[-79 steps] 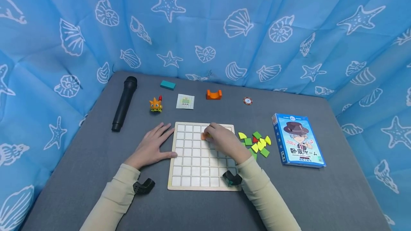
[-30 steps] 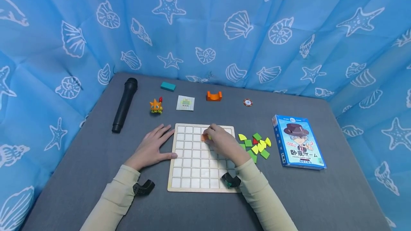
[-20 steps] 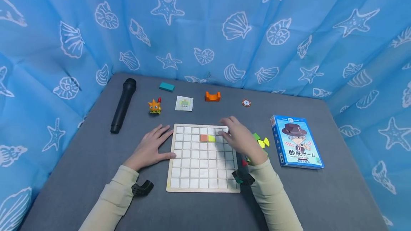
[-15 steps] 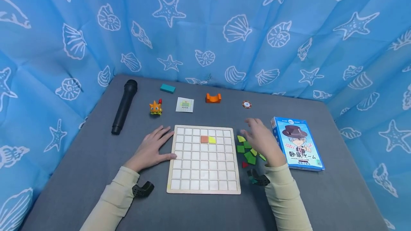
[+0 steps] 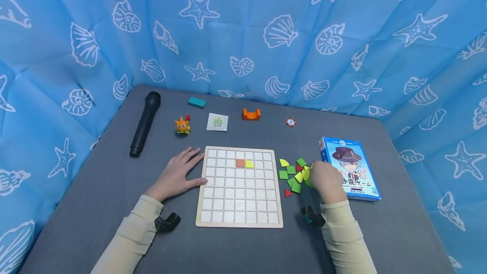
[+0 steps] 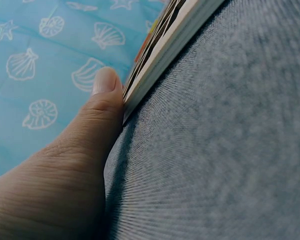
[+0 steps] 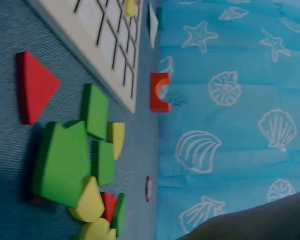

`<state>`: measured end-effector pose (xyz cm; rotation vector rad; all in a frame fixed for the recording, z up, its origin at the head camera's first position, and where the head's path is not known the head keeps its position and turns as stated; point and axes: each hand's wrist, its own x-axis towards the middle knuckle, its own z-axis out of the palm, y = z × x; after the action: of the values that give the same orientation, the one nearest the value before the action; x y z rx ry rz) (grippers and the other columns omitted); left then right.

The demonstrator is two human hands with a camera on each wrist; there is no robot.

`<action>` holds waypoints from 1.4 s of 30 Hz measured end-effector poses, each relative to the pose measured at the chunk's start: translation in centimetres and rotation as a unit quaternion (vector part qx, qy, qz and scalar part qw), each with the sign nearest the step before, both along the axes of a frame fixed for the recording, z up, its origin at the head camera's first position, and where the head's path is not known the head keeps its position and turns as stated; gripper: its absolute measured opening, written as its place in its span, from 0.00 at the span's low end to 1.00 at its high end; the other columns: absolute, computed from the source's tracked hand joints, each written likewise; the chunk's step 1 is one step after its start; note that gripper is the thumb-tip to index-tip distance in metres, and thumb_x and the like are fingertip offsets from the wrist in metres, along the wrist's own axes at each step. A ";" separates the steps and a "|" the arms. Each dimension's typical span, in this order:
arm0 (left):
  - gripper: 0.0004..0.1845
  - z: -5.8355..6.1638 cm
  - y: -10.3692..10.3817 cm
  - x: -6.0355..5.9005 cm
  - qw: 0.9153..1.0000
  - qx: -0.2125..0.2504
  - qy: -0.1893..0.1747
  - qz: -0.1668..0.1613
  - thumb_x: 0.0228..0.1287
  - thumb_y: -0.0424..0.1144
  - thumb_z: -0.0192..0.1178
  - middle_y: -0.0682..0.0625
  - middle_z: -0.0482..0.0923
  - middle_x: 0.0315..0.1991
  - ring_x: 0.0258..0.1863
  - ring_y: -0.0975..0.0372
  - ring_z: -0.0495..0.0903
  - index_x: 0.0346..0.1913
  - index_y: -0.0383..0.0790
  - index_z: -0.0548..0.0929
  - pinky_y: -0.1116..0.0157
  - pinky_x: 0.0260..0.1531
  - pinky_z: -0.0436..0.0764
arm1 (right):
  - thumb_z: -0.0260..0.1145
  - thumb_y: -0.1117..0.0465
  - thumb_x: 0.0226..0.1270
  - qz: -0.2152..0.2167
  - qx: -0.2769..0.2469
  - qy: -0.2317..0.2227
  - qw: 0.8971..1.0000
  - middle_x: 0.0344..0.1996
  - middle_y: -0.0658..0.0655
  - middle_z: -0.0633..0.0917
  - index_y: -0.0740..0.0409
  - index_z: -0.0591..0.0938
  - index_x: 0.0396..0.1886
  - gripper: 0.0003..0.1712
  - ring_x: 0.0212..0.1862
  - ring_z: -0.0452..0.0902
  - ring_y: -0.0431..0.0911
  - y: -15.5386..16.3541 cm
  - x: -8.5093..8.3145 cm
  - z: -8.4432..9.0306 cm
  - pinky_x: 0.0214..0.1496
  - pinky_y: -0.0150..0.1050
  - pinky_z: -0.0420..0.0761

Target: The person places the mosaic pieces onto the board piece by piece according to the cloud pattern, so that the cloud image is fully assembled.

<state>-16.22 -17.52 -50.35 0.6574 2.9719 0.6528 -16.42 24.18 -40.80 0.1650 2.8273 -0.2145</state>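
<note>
A white gridded board (image 5: 239, 193) lies mid-table, bearing an orange square tile (image 5: 240, 163) beside a yellow tile (image 5: 249, 163). My left hand (image 5: 179, 174) rests at its left edge, fingers spread; in the left wrist view the thumb (image 6: 104, 100) touches the board's side. Right of the board are loose pieces: green squares (image 5: 283, 175), yellow quarter-rounds (image 5: 283, 163) and a red triangle (image 5: 288, 193). My right hand (image 5: 328, 181) is bent down over the pile's right side. Its fingertips are hidden, so I cannot tell whether it grips a piece.
The blue game box (image 5: 351, 170) stands close beside the right hand. Along the back are a teal block (image 5: 197, 102), a small picture card (image 5: 217, 122), an orange notched block (image 5: 251, 115) and a poker chip (image 5: 291, 122). A microphone (image 5: 144, 124) and toy figure (image 5: 182, 126) lie left.
My right hand has left the board and moved right to the loose pieces, uncovering the orange and yellow tiles. The left hand stays at the board's edge.
</note>
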 end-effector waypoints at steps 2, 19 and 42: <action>0.47 0.0 -0.1 0.0 1.000 0.001 0.001 0.001 0.56 0.71 0.55 0.47 0.54 0.75 0.75 0.48 0.48 0.74 0.51 0.59 0.40 0.66 0.56 | 0.51 0.65 0.68 0.006 0.000 0.000 1.000 0.30 0.66 0.81 0.71 0.81 0.39 0.15 0.27 0.73 0.53 0.1 -0.2 -0.6 0.23 0.45 0.72; 0.46 -0.2 0.0 -0.2 1.000 -0.001 0.006 -0.005 0.57 0.71 0.53 0.48 0.55 0.74 0.75 0.49 0.48 0.74 0.52 0.59 0.41 0.66 0.57 | 0.60 0.63 0.67 0.023 -0.012 0.069 0.997 0.40 0.67 0.80 0.67 0.79 0.49 0.15 0.34 0.76 0.55 -0.5 -1.4 -2.6 0.30 0.49 0.77; 0.46 -0.1 0.0 0.0 1.000 -0.003 -0.002 0.006 0.57 0.72 0.53 0.49 0.55 0.74 0.75 0.50 0.48 0.74 0.52 0.59 0.41 0.66 0.57 | 0.64 0.71 0.63 0.138 -0.081 0.193 0.968 0.51 0.66 0.77 0.67 0.76 0.56 0.21 0.49 0.79 0.58 -5.3 -0.5 -2.2 0.49 0.52 0.81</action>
<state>-16.25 -17.51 -50.45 0.6395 2.9754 0.6462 -16.91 18.83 -43.04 -0.3438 3.1501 -0.4570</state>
